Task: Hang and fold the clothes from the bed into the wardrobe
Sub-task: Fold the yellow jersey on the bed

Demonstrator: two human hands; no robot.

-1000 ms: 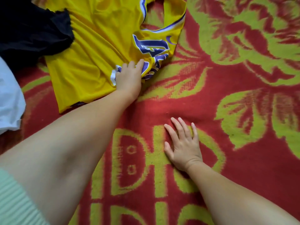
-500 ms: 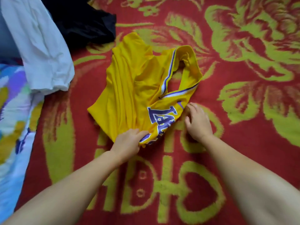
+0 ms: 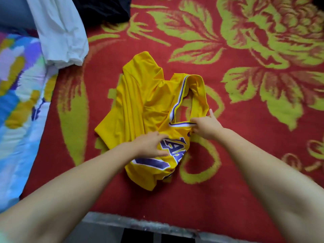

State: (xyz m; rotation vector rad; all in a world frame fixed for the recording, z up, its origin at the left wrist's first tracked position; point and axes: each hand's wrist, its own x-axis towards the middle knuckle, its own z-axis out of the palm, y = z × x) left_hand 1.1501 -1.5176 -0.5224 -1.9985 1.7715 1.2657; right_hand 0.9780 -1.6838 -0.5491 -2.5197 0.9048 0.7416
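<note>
A crumpled yellow jersey (image 3: 143, 102) with purple lettering and white-purple trim lies on the red and green blanket (image 3: 245, 155) covering the bed. My left hand (image 3: 150, 144) rests on the jersey's near part beside the lettering, fingers spread. At the jersey's right side, my right hand (image 3: 205, 127) pinches the trimmed edge of an armhole, with one finger sticking up. The wardrobe is out of view.
A white garment (image 3: 59, 32) lies at the far left, and a black garment (image 3: 105, 7) behind it. A blue, yellow and purple patterned sheet (image 3: 17, 102) runs along the left. The bed's near edge (image 3: 140, 223) is just below my arms.
The jersey has been dragged towards the near edge of the bed. My left hand loosened its grip and now lies on the cloth. My right hand moved from the blanket onto the trim.
</note>
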